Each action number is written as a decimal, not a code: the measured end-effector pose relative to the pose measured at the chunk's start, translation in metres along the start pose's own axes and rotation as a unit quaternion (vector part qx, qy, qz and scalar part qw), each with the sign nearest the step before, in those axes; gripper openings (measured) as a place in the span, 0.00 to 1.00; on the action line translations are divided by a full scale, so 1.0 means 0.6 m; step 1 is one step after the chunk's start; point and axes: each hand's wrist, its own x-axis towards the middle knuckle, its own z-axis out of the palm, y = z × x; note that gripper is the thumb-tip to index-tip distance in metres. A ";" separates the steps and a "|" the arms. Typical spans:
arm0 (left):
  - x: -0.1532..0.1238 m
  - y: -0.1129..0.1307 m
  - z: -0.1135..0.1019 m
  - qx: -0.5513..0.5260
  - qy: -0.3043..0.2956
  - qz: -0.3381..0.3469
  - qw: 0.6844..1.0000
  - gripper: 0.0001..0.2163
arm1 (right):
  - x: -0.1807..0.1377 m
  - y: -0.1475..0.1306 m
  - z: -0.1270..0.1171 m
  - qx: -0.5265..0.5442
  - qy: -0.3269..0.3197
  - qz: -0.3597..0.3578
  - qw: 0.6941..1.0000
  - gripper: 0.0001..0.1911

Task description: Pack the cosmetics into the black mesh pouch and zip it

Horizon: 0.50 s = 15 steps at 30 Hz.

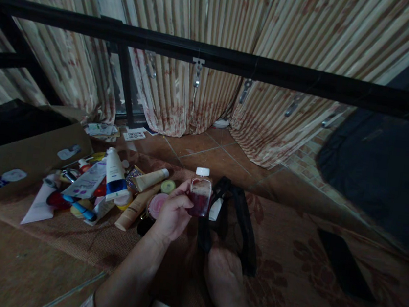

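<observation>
My left hand [173, 212] is closed round a small clear bottle [200, 192] with a white cap and dark red liquid in its lower half, held upright above the mat. My right hand [223, 273] grips the near edge of a black mesh pouch [235, 216] that lies open on the mat just right of the bottle. A small white item [216, 209] shows inside the pouch's mouth. Left of my left hand lies a heap of toiletries [111, 190]: white and beige tubes, a pink-lidded jar [157, 205], small pots.
A flattened cardboard box [23, 157] with stickers lies at far left. A dark phone [345, 263] rests on the patterned mat [288, 261] to the right. A black metal rail [237, 63] crosses in front of striped curtains. Dark fabric [383, 169] hangs at right.
</observation>
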 end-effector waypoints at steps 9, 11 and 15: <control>0.001 -0.002 -0.003 0.001 0.000 0.001 1.000 0.27 | 0.010 0.000 -0.002 0.015 -0.039 0.015 0.999 0.21; 0.001 -0.002 -0.003 -0.003 0.001 -0.002 1.000 0.27 | 0.011 -0.001 -0.004 0.018 -0.042 0.014 0.999 0.21; 0.001 -0.001 -0.002 -0.006 0.007 -0.005 1.000 0.27 | 0.010 -0.005 -0.013 0.023 -0.034 0.020 0.999 0.21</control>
